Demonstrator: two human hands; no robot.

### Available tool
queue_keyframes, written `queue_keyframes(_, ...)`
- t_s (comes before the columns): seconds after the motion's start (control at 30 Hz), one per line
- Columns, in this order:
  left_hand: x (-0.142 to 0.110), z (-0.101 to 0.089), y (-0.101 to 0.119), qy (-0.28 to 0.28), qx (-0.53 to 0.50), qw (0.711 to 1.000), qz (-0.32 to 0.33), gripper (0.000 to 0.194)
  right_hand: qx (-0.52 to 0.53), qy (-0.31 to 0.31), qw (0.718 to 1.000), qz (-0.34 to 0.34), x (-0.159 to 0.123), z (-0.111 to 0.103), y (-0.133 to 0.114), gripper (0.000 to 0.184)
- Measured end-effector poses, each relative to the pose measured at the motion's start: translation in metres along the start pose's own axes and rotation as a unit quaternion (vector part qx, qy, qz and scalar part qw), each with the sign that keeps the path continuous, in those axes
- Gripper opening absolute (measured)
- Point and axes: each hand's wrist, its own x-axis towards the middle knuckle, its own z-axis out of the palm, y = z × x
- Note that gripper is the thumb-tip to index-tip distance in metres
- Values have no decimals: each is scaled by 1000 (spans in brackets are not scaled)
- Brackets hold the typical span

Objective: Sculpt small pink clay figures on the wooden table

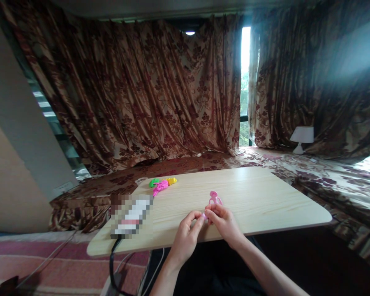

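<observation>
Left hand (186,235) and right hand (225,222) pinch a small pink piece (204,215) above the near edge of the bench (277,201), I judge for steadier control, with a looped pink strip (213,195) just beyond.

So I've got big floral curtains (185,90) across most of the wall in front of me, with a bright strip of window (244,82) between them and some greenery (243,133) outside. Little white lamp (302,134) off to my right. On my left, a striped blanket (64,265), plus some pixelated thing (132,216) on my pale wood table (265,197), black cable (111,263) dangling at its near end.
</observation>
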Motion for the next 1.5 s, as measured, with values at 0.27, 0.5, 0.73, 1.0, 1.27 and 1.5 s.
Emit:
queue_keyframes(0.27,1,-2,-10,58,9,998,-7,22,-52,-10,998,-43,-2,2,0,20)
queue_keyframes(0.5,3,-1,-7,37,22,999,-9,25,-74,9,994,-75,-2,0,5,15)
queue_keyframes(0.73,9,1,-16,40,-21,999,-26,22,-36,16,998,-57,-3,3,7,12)
queue_keyframes(1.0,8,1,-14,84,-62,993,-48,25,-90,-16,993,-78,-6,7,-1,18)
queue_keyframes(1.27,7,4,-13,99,-44,993,-36,26,-109,-10,991,-75,-9,6,-1,18)
queue_keyframes(1.5,2,7,-6,67,-52,996,26,25,-71,-3,996,-49,-7,5,2,20)
